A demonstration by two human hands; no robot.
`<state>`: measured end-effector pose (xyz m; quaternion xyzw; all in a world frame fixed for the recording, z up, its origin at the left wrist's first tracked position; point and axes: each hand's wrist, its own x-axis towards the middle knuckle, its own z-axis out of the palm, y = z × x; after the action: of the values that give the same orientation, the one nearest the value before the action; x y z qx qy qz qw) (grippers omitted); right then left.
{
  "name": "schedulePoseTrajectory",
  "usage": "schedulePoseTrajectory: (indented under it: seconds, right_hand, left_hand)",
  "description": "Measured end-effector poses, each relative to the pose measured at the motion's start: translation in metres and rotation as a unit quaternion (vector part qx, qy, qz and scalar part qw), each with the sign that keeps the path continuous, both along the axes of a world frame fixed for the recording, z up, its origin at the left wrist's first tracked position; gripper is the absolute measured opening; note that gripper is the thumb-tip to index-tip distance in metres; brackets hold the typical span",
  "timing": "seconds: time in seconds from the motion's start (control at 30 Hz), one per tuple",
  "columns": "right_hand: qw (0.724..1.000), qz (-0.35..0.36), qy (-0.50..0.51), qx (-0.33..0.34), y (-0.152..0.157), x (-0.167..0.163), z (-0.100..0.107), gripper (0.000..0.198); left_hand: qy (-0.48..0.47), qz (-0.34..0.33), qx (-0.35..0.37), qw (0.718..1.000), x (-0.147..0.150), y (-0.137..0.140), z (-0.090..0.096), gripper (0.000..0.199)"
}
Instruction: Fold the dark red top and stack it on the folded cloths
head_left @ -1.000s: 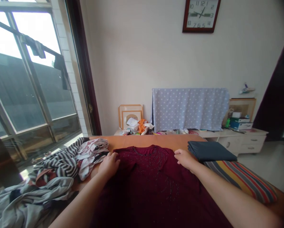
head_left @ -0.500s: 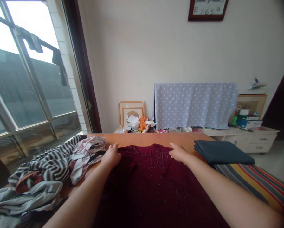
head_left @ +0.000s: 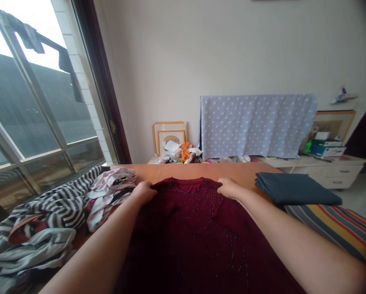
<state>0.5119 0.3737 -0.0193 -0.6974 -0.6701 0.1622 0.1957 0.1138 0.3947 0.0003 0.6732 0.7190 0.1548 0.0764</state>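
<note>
A dark maroon shirt [head_left: 198, 228] with beaded lines down its front is spread before me, its neckline towards the far side. My left hand [head_left: 144, 192] grips the shirt's left shoulder, the fingers closed on the cloth. At the other shoulder my right hand [head_left: 227, 188] pinches the fabric beside the collar. Between both hands the neckline is stretched out. The lower part of the shirt runs out of view at the bottom.
Left lies a heap with a striped garment [head_left: 57, 204], a pale pink cloth [head_left: 109, 183] and a grey garment [head_left: 32, 249]. Right are a folded dark cloth [head_left: 296, 188] and a striped folded cloth [head_left: 333, 224] on the wooden table [head_left: 244, 168]. Behind stands a white cabinet [head_left: 330, 173].
My view has tilted down slightly, and the wall clock has left it. Both hands keep hold of the shirt's shoulders; the collar edge now looks pulled straighter.
</note>
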Motion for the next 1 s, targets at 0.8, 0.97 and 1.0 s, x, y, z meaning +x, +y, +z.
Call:
schedulePoseTrajectory:
  seconds: [0.8, 0.97, 1.0]
  right_hand:
    - [0.986, 0.040, 0.034, 0.160, -0.298, -0.006, 0.076, 0.011]
    - [0.977, 0.057, 0.077, 0.191, -0.388, 0.000, 0.066, 0.011]
    - [0.977, 0.052, 0.082, 0.191, -0.404, 0.001, 0.063, 0.011]
  left_hand:
    - [-0.209, -0.093, 0.113, 0.967, -0.007, -0.301, 0.075, 0.018]
    - [-0.275, -0.087, 0.125, 0.949, -0.013, -0.396, 0.064, 0.016]
    - [-0.279, -0.082, 0.123, 0.949, -0.015, -0.413, 0.061, 0.017]
